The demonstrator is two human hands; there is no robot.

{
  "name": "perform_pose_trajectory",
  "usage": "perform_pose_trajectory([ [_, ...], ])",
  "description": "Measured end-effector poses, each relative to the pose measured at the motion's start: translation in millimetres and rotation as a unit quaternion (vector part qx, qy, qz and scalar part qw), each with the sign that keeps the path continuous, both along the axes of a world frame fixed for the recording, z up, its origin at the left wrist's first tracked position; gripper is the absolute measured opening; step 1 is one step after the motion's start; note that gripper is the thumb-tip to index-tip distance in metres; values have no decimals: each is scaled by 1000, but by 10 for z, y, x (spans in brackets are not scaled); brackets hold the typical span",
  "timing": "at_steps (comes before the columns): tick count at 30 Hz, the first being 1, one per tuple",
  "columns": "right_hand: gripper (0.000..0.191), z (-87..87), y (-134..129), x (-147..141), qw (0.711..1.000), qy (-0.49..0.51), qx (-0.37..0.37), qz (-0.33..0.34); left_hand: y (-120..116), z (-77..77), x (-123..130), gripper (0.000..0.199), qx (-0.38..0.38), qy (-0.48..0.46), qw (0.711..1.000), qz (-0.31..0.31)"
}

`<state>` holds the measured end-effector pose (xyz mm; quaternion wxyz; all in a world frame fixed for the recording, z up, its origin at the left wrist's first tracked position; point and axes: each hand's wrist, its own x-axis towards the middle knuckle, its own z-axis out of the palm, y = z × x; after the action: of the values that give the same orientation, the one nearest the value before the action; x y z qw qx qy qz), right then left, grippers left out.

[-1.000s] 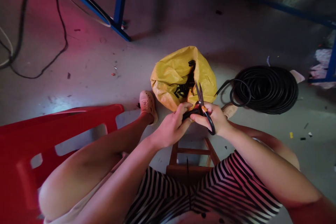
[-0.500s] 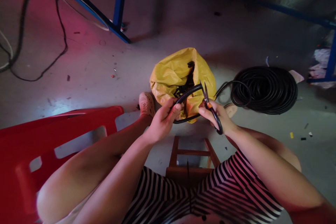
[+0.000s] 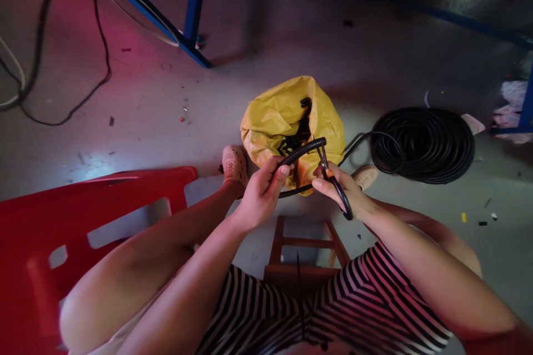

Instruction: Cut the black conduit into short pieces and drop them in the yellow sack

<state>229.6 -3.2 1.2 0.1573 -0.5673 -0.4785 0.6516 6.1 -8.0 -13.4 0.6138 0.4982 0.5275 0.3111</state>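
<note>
My left hand (image 3: 265, 186) is closed round a black corrugated tube (image 3: 303, 150), whose free end points right above the yellow bag. In my right hand (image 3: 343, 188) is a pair of scissors (image 3: 340, 197) with black handles and an orange part at the pivot. The scissor blades meet the tube close to its free end; whether they have cut into it I cannot tell. Beneath both hands stands the yellow bag (image 3: 270, 105), its mouth gaping, with black pieces (image 3: 306, 102) inside. A smooth black length (image 3: 297, 191) runs below my hands toward the coil.
A large coil of black tubing (image 3: 441, 144) lies on the floor at right. A red plastic chair (image 3: 137, 194) stands at left, and a wooden stool (image 3: 302, 272) is below me. Blue metal frame legs (image 3: 194, 5) cross the top. Cables (image 3: 106, 61) and small scraps lie on the floor.
The scissor blades have drawn closer together and now lie at the tube's end, where they stood open beside it before. My left hand keeps hold of the tube. The whole view has shifted slightly.
</note>
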Motion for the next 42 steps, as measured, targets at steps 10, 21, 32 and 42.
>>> perform_pose_trajectory([
  [10,49,118,-13,-47,998,-33,-14,48,11,138,40,28,22,48,998,-46],
  [21,51,91,-34,-57,998,-40,-23,44,12,128,60,22,32,61,997,-40],
  [32,52,81,-33,-43,997,-48,-14,54,37,167,65,22,38,90,995,-34],
  [42,51,77,-40,-35,997,-41,-22,55,20,146,68,21,56,92,993,-42],
])
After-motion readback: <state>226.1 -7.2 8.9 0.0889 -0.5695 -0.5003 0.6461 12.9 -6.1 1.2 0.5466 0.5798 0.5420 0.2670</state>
